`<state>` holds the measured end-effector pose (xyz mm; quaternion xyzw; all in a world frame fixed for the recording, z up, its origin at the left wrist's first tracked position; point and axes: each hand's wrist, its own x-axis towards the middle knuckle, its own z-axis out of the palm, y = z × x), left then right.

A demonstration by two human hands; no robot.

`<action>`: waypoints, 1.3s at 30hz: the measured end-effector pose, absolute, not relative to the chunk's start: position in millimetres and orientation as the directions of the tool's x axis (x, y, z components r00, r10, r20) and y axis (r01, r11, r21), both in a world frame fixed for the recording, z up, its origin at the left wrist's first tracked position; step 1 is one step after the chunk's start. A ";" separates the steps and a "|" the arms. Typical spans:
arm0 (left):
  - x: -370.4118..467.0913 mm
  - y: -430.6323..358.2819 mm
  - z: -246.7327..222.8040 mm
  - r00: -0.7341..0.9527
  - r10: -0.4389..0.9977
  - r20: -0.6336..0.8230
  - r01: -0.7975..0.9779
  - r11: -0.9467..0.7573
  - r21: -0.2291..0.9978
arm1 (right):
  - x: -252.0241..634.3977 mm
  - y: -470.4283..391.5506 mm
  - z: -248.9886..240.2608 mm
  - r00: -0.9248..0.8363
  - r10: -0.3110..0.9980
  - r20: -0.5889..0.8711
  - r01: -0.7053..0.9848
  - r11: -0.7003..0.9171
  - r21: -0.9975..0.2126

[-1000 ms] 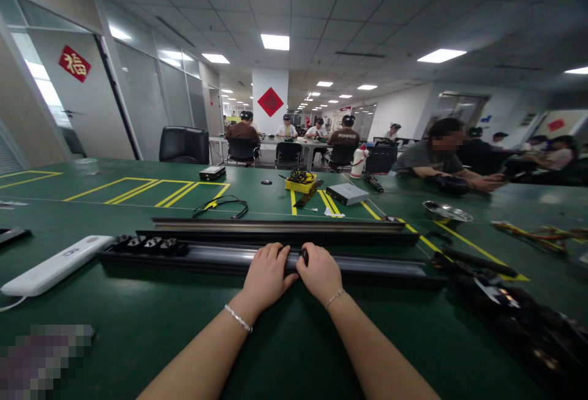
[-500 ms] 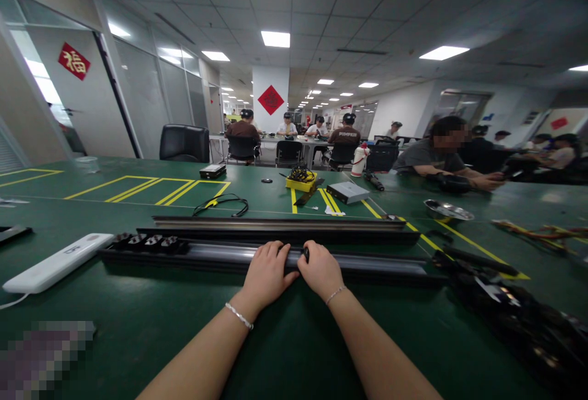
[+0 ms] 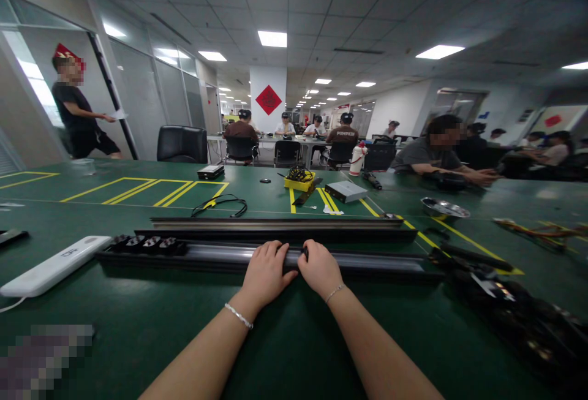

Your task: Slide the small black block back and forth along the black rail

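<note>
A long black channel rail with a shiny grey inner strip lies across the green table in front of me. Several black socket modules with metal-coloured tops sit in its left end. My left hand is closed over the rail's middle, fingers across the top and thumb along the near side. Close beside it, my right hand is curled at the same rail, with a small black piece showing at its fingertips; most of that piece is hidden. Behind lies a second long black rail.
A white power strip lies left and a dark cluster of parts right. Farther back are a black cable, a yellow box, a grey box and a metal bowl. A person leans on the table.
A person holding something pale has come into view by the door at the left. The view has shifted slightly. My hands keep their place on the rail.
</note>
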<state>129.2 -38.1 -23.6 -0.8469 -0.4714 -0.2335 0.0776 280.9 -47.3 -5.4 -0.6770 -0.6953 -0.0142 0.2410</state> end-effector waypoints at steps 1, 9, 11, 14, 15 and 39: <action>129.1 -37.9 -23.9 0.447 0.762 0.468 0.835 -0.544 0.088 | 281.0 -48.0 -4.4 0.038 0.935 0.352 0.950 0.075 -0.302; 128.9 -37.5 -24.7 0.448 0.756 0.477 0.830 -0.550 0.093 | 288.2 -50.9 0.1 0.005 0.943 0.332 0.952 0.097 -0.290; 128.8 -37.4 -24.5 0.444 0.761 0.472 0.831 -0.547 0.099 | 290.3 -50.7 0.5 -0.002 0.950 0.312 0.950 0.100 -0.297; 128.6 -37.1 -24.2 0.443 0.766 0.465 0.832 -0.545 0.106 | 291.7 -50.6 0.8 0.005 0.958 0.287 0.948 0.087 -0.307; 128.6 -37.0 -24.2 0.443 0.767 0.463 0.831 -0.545 0.108 | 291.8 -50.6 0.8 0.005 0.958 0.286 0.947 0.087 -0.309; 129.6 -36.8 -23.2 0.444 0.779 0.443 0.834 -0.540 0.112 | 292.3 -47.3 -5.4 0.003 0.934 0.357 0.942 0.117 -0.314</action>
